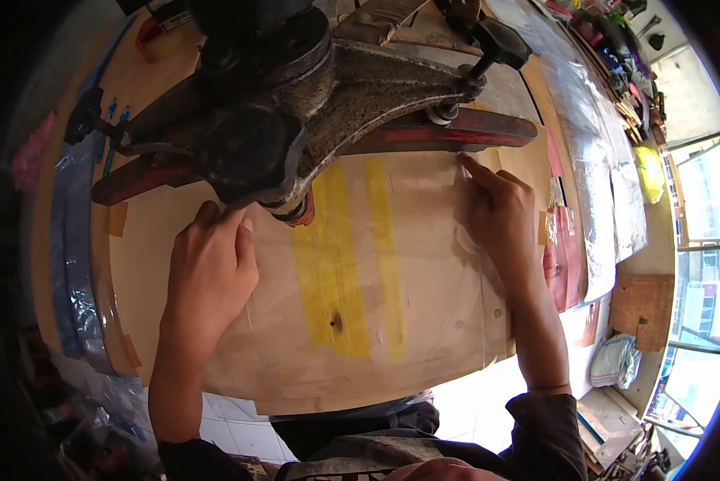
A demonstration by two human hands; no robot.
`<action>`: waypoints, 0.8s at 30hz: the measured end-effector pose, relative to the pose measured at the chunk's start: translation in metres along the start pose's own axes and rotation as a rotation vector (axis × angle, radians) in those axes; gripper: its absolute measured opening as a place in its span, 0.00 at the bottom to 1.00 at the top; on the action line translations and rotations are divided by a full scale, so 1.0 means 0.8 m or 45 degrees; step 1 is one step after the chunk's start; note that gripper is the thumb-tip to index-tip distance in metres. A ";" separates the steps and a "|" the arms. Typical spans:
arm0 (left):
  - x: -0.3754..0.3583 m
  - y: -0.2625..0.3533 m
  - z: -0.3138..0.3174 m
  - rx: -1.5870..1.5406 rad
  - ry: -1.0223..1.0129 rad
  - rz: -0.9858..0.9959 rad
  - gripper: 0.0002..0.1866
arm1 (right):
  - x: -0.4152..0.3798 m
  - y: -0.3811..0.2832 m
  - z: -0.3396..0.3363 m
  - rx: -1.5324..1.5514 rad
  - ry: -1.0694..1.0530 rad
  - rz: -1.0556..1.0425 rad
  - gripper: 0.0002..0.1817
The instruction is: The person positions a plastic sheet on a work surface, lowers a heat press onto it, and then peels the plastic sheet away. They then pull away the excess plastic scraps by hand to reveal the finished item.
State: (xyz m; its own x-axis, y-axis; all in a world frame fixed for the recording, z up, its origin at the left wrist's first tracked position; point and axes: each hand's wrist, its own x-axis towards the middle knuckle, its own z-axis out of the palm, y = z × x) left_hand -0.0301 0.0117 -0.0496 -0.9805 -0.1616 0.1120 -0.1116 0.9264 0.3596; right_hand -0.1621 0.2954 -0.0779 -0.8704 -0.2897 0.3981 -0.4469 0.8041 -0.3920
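A broad brown sheet [432, 264] with yellow tape strips [336, 264] along its middle lies flat before me. Over its far edge stands a dark metal clamp bracket [360, 88] with black knobs, carrying a long red-and-black bar [472, 131]. My left hand [212, 276] rests on the sheet just below the large black knob [252, 152], its thumb out and its fingers bent; some fingertips are hidden. My right hand [500, 212] touches the sheet's far edge under the bar with its index finger stretched and the others curled. Neither hand visibly grips anything.
Blue pens [111, 120] lie at the far left. Clear plastic covers the left side [79, 256] and the right side [600, 176]. A cluttered shelf of tools [633, 72], a yellow bag [649, 172] and a folded cloth [615, 361] are farther right.
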 end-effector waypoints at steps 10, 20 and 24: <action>0.000 0.000 0.000 0.020 -0.002 -0.016 0.16 | 0.002 0.002 0.002 0.043 0.060 0.012 0.13; 0.000 0.001 -0.001 0.010 -0.028 -0.039 0.16 | 0.004 0.000 0.001 0.098 0.074 0.023 0.13; 0.000 0.002 -0.001 0.016 -0.031 -0.041 0.16 | 0.004 0.002 0.001 0.084 0.083 0.002 0.13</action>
State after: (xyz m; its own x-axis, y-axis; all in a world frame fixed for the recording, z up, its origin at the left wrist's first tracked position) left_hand -0.0305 0.0129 -0.0479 -0.9800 -0.1832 0.0782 -0.1450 0.9252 0.3507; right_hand -0.1657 0.2952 -0.0782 -0.8568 -0.2523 0.4498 -0.4601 0.7678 -0.4458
